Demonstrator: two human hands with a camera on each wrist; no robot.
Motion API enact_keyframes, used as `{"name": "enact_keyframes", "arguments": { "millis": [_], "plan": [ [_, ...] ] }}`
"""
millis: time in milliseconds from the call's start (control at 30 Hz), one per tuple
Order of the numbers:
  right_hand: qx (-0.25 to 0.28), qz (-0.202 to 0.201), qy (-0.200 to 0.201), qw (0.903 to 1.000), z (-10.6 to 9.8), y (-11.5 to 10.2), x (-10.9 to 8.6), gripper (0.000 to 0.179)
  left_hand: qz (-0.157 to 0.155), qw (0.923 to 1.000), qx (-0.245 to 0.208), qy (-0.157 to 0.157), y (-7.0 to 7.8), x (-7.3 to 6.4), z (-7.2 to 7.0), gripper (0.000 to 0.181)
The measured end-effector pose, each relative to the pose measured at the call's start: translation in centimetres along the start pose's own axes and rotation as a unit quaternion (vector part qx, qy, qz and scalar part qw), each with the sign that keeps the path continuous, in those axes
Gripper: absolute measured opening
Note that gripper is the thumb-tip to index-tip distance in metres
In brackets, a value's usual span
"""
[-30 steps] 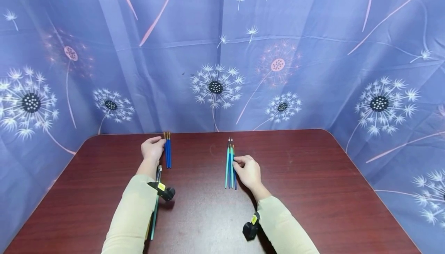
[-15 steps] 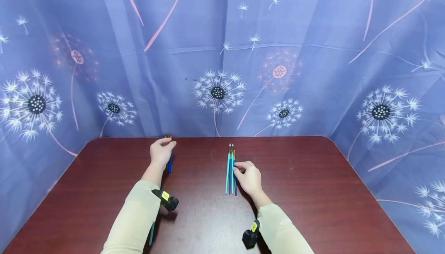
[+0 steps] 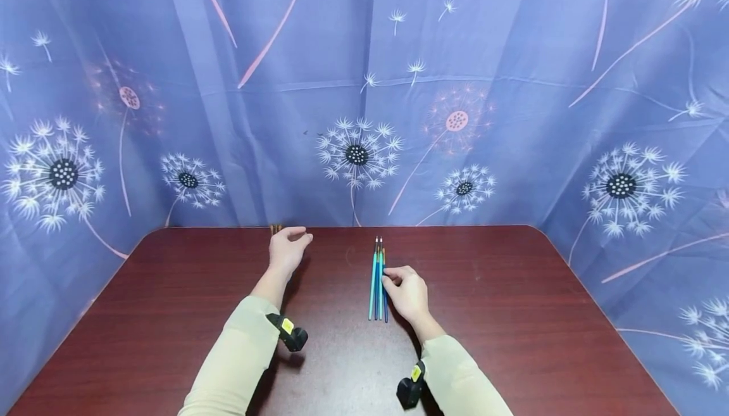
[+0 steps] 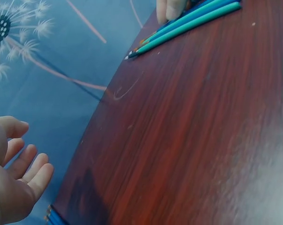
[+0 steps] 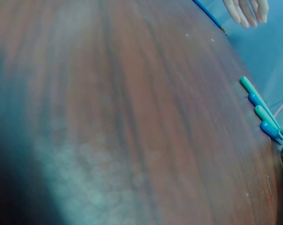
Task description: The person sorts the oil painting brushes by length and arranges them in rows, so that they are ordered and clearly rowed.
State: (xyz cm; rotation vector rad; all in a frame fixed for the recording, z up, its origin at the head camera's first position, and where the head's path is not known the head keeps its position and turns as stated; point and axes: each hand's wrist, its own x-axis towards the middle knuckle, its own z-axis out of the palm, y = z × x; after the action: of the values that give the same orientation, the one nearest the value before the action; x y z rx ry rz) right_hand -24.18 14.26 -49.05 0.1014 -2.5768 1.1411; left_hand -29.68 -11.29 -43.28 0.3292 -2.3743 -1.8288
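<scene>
My left hand [image 3: 289, 251] holds nothing; its fingers are loosely bent, as the left wrist view also shows. Behind it, the tips of several blue paintbrushes [image 3: 276, 228] show at the table's back edge; their handles [image 4: 57, 216] are mostly hidden in the head view. My right hand [image 3: 407, 290] pinches the rightmost dark blue paintbrush [image 3: 386, 310] between thumb and forefinger. That brush lies beside a row of green and blue paintbrushes [image 3: 373, 283], bristles towards the back. In the right wrist view, the rounded handle ends [image 5: 259, 111] of this row show.
A dark red wooden table [image 3: 501, 315] lies under both hands. Beyond its back edge hangs a blue dandelion-print curtain [image 3: 319, 42]. Each sleeve cuff carries a black wrist camera, one on the left [image 3: 292, 335] and one on the right [image 3: 410, 390].
My left hand has moved away from the blue paintbrushes to the right, passing in front of them. Its forearm now hides the teal brush nearer me. My right hand stays at its row.
</scene>
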Motion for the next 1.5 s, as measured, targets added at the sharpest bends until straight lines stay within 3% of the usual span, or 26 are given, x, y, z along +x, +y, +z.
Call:
{"name": "enact_keyframes", "arguments": {
  "millis": [333, 867, 1500],
  "plan": [
    [-0.005, -0.018, 0.011, 0.9998, 0.0, -0.1, 0.0, 0.018, 0.021, 0.9991, 0.024, -0.028, 0.7, -0.7, 2.1, 0.038],
    [-0.007, -0.013, 0.003, 0.9999, -0.2, -0.1, -0.1, 0.017, 0.053, 0.9963, 0.040, -0.054, 0.3, -1.6, 5.4, 0.033],
    [-0.008, -0.004, 0.000, 1.0000, 0.0, 0.1, 0.2, 0.018, 0.044, 0.9960, 0.037, -0.068, -0.6, -2.9, 8.9, 0.029]
  ]
}}
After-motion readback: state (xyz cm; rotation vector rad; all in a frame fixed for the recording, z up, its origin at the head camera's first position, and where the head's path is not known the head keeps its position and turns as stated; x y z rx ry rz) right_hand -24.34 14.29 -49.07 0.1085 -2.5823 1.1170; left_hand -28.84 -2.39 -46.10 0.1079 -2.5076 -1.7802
